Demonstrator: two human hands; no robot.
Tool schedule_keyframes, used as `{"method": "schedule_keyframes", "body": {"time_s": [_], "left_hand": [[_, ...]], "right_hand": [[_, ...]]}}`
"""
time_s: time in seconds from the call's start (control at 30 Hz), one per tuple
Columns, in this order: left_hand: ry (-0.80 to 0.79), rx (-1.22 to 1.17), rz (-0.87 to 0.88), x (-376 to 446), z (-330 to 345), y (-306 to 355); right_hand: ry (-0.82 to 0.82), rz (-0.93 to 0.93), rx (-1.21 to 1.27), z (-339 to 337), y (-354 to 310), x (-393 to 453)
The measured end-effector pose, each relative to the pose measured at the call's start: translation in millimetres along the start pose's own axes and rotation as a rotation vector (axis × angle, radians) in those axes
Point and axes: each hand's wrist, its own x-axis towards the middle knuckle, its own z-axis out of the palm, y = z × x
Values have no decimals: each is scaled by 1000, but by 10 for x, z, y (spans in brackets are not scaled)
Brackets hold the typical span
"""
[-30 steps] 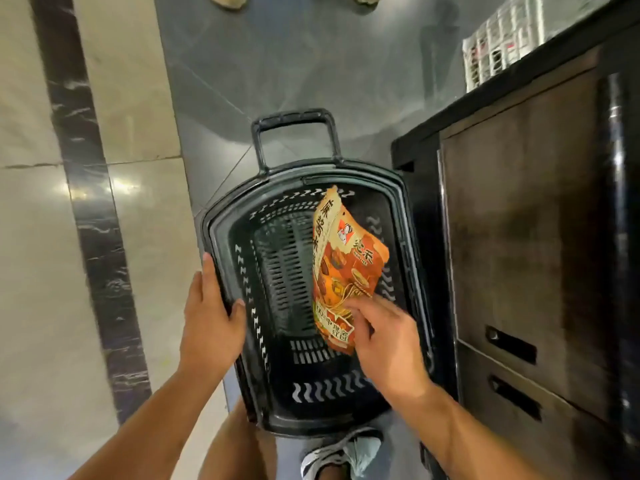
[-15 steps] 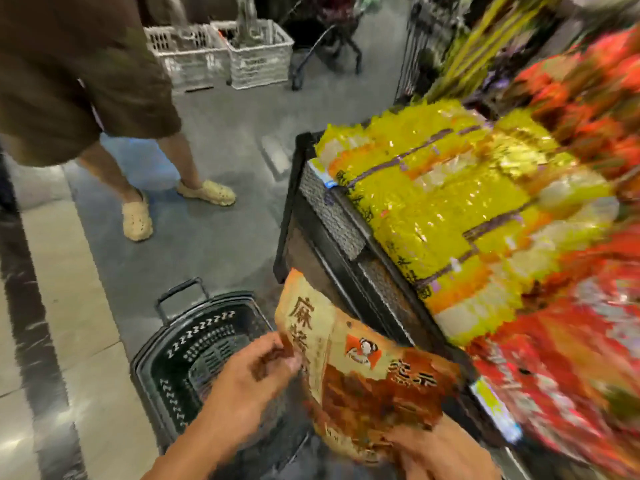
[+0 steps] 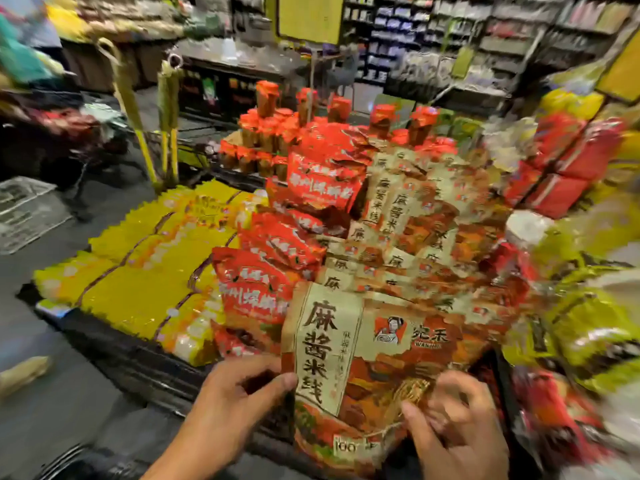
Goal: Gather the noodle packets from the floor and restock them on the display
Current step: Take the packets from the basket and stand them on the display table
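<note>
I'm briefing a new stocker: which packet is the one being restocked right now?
Find the store display heaped with yellow packets and red packets. At its near edge, the tan-and-orange noodle packet stands upright, the only one gripped between the left hand and right hand.

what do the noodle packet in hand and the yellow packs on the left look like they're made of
Noodle packet: looks like flexible printed plastic film with a paper-like matte beige panel; it creases under both hands. Yellow packs: likely glossy plastic film, judging by bright glints and zigzag-cut edges.
</note>
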Motion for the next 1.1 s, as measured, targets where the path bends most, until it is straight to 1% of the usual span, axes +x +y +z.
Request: {"method": "schedule_keyframes", "body": {"time_s": [0.03, 0.1, 0.13, 0.23, 0.33, 0.37, 0.53, 0.67, 0.8, 0.9, 1.0, 1.1], "left_hand": [[-55, 37, 11, 78, 192, 76], [-128, 96, 67, 241, 574, 179], [-154, 144, 96, 313, 768, 220], [-178, 314, 180, 494, 1288, 250], [-233, 412, 184, 631, 1722, 183], [-241, 431, 186, 669, 1843, 138], [-192, 534, 170, 732, 2345, -156], [-137, 476, 32, 695, 2536, -399], [-153, 506, -34, 724, 2575, -631], [-157, 477, -51, 762, 2576, -703], [-211, 425, -98, 771, 2582, -766], [-248, 410, -154, 755, 2628, -841]], "right_hand": [[28, 58, 32, -8, -48, -30], [8, 162, 150, -338, 194, 117], [12, 167, 153, -493, 280, 199], [26, 96, -10, -803, 619, 372], [67, 132, -206, -914, 974, 523], [61, 159, -230, -962, 1085, 601], [4, 259, -127, -1006, 1377, 797], [-39, 344, -159, -867, 1682, 829], [-105, 434, -137, -704, 2046, 752], [-106, 488, -97, -619, 2153, 712], [-173, 535, -79, -565, 2328, 654], [-139, 542, -96, -544, 2349, 663]]}}
